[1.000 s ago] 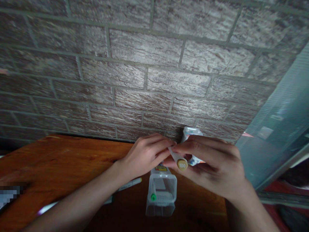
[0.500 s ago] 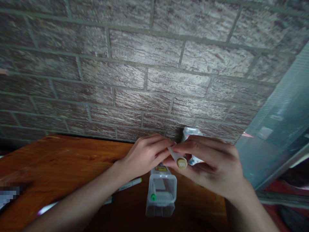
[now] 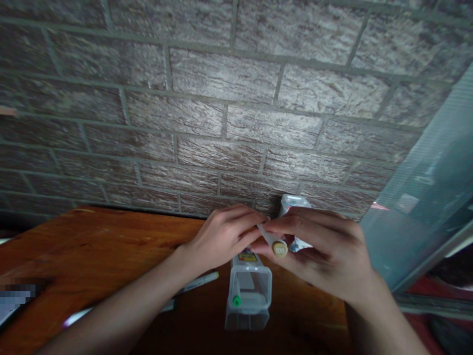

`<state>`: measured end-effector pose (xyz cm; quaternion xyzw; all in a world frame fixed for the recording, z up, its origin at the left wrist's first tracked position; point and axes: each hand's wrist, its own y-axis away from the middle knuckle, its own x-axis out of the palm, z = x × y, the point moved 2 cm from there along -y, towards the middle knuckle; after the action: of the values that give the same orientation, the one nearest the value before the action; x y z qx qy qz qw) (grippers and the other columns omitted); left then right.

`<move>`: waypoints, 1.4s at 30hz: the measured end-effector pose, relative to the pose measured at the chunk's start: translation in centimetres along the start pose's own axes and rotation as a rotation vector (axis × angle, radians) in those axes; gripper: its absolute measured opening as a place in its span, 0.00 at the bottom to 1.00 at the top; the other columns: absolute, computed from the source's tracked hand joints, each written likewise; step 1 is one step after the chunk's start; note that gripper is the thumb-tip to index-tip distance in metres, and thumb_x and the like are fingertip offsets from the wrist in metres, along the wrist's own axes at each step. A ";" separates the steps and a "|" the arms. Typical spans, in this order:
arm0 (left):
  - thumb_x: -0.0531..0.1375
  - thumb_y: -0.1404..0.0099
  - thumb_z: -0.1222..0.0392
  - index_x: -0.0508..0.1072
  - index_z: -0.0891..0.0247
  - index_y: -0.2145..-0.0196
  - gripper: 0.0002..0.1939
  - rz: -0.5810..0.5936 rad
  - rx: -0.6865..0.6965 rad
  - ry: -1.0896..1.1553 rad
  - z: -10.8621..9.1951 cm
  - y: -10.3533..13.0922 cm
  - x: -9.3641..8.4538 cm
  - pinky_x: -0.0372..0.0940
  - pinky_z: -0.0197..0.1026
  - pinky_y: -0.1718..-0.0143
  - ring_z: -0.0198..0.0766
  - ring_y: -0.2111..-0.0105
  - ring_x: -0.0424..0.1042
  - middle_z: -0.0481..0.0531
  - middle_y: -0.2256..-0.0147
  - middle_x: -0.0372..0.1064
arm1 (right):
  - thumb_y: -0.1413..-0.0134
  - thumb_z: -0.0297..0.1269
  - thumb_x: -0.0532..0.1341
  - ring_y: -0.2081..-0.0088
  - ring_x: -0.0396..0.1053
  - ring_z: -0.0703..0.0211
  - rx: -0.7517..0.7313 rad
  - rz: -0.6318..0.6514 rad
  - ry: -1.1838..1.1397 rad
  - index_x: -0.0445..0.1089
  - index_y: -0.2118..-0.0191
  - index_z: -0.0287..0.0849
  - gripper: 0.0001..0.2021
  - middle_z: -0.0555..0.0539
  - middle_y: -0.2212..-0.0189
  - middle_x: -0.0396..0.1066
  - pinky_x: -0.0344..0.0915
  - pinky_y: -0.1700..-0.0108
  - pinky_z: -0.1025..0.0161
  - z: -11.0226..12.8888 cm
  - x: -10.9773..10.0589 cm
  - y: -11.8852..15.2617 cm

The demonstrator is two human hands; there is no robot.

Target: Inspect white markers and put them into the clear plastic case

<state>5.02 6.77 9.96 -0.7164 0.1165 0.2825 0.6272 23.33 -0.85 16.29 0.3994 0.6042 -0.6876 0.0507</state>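
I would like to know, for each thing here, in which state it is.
Left hand: fingers bent near the held marker; grip hidden.
Right hand: closed on the held marker.
Held marker: tilted, "100" end toward the camera.
Clear box: open.
Green-ended marker: inside the clear box.
Yellow-ended marker: lying on the table, partly hidden.
Back box: partly hidden; open or shut unclear.

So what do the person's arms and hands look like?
The left hand and right hand are bare, with no gloves or rings that I can see. The left forearm and right forearm show no sleeve, watch or bracelet.
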 end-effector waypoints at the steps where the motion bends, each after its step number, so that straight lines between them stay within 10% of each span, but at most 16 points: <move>1: 0.58 0.20 0.58 0.79 0.65 0.55 0.11 0.001 -0.003 0.002 0.0 0.0 0.0 0.77 0.44 0.59 0.44 0.60 0.82 0.55 0.59 0.82 | 0.38 0.30 0.73 0.75 0.69 0.63 -0.001 0.003 0.005 0.77 0.59 0.37 0.05 0.50 0.74 0.73 0.62 0.73 0.65 0.0 0.0 0.0; 33: 0.59 0.21 0.62 0.79 0.65 0.49 0.10 0.112 0.002 -0.023 -1.2 -0.5 -1.1 0.78 0.49 0.50 0.46 0.53 0.82 0.56 0.53 0.83 | 0.35 0.30 0.70 0.64 0.81 0.57 0.068 0.003 0.140 0.74 0.43 0.39 0.17 0.43 0.60 0.83 0.76 0.63 0.64 2.8 -1.1 3.2; 42: 0.63 0.23 0.59 0.81 0.61 0.54 0.07 0.292 -0.051 -0.050 -1.1 -0.6 -0.5 0.70 0.44 0.58 0.42 0.61 0.78 0.51 0.62 0.78 | 0.37 0.31 0.70 0.78 0.74 0.64 0.495 -0.165 0.029 0.78 0.56 0.44 0.05 0.51 0.72 0.81 0.69 0.78 0.71 1.2 -1.0 7.5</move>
<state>5.23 5.69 10.75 -0.7002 0.1966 0.3912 0.5640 27.56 -4.35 10.91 0.3589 0.4488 -0.8105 -0.1136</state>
